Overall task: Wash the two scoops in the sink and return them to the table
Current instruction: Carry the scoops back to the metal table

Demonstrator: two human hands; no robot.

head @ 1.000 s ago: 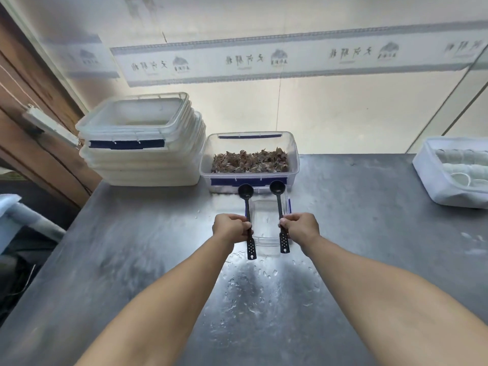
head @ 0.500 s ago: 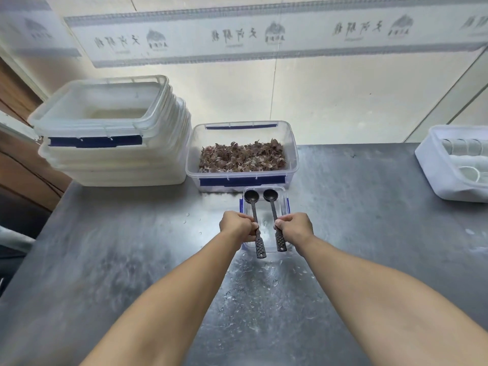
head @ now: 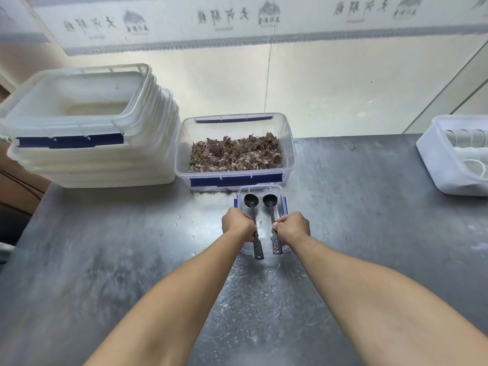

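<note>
Two black long-handled scoops point away from me, side by side over a small clear container (head: 280, 192) on the steel table (head: 369, 233). My left hand (head: 237, 224) grips the handle of the left scoop (head: 251, 200). My right hand (head: 291, 227) grips the handle of the right scoop (head: 270, 199). Both bowls lie inside the small container. The perforated handle ends stick out below my fists, over the container's near rim.
A clear bin of dried brown bits (head: 235, 154) stands just behind the small container. A stack of empty clear bins (head: 87, 128) fills the back left. A white tray with cups (head: 456, 154) sits at the right. Water drops dot the table near me.
Both hands have come closer together and lowered the scoops, so the bowls now lie inside the small container. The camera has moved closer to the table.
</note>
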